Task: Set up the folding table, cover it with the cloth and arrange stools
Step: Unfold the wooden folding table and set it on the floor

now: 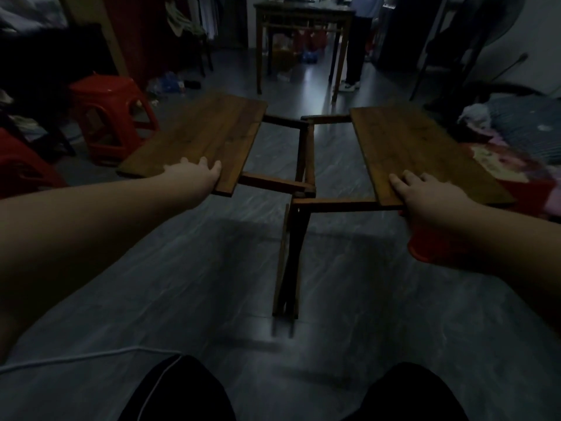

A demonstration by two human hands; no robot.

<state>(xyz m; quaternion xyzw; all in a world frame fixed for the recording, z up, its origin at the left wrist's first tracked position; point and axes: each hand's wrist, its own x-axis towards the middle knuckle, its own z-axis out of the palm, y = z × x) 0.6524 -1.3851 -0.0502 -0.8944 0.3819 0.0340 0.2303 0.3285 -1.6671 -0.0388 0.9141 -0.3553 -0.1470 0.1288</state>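
The folding table (303, 192) stands on the floor dead centre, only part opened. Its legs (291, 262) are bunched together in a narrow bundle running down toward 6 o'clock. The two wooden leaves are level but well apart, the left leaf (206, 132) out at 10 o'clock and the right leaf (419, 147) at 2 o'clock, with bare crossbars showing in the gap.

The left hand (194, 174) rests on the near edge of the left leaf, and the right hand (425, 196) on the near edge of the right one. Both have their fingers laid fairly straight on top of the wood. The thumbs are hidden, so I cannot tell whether they hook underneath.

I'd say the first step, setting up the table, is in hand. Next, the legs want spreading and the leaves bringing together evenly, both sides at once, so the frame does not tip.

A red stool (112, 117) waits at 9 o'clock with another (21, 165) at the far left edge, and something red (431, 244) shows under the right forearm. Patterned fabric (501, 159) lies at 3 o'clock, though I can't say whether it's the cloth. At 12 o'clock, a taller table (303, 13) stands by somebody's legs (358, 50).
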